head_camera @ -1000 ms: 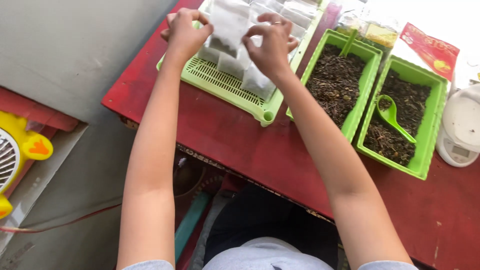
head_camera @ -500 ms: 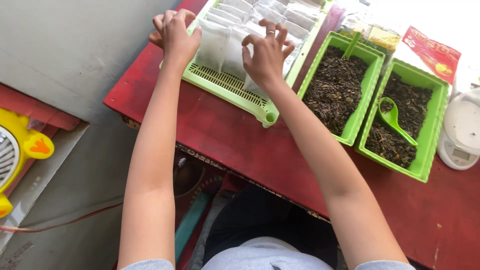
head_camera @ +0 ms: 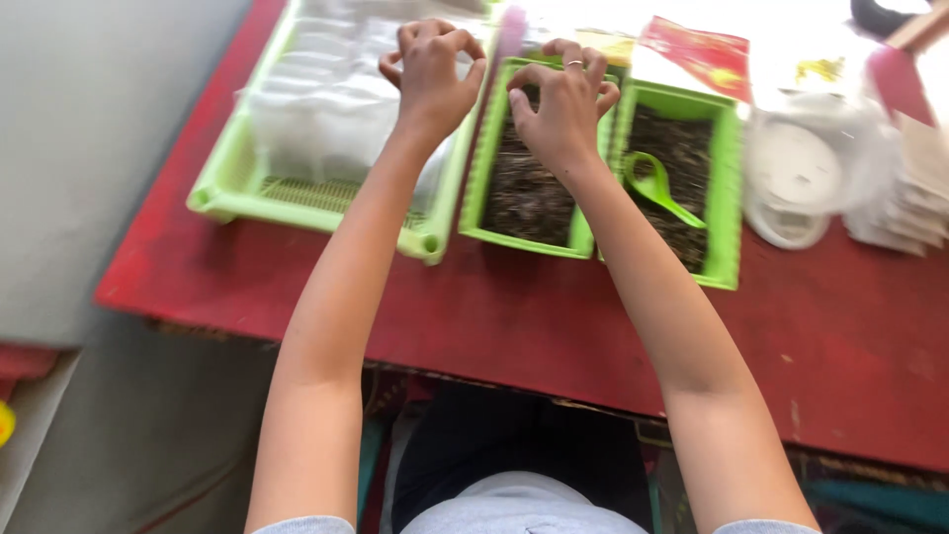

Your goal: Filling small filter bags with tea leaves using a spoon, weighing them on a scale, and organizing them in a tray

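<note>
Both hands have left the sachets and shifted to the right since half a second ago, and the view has swung with them, so the trays now sit nearer the middle of the frame.

The left hand hovers over the right rim of the slotted tray, its fingers curled in with the tips close together; nothing shows between them, and motion blur hides whether they pinch anything. The right hand hangs over the far end of the middle tray, which holds dark dried leaves. Its fingers are curled too, thumb and forefinger nearly meeting, a ring on one finger; whether they grip something cannot be told. The two hands are near each other but not touching.

The white sachets lie packed in rows in the slotted tray, to the left of the left hand. The right tray touches the middle one and holds more leaves, with a green scoop lying in it, just beside the right forearm. A white scale stands to the right of that tray, and a red packet lies beyond the trays. Everything rests on the red table.
</note>
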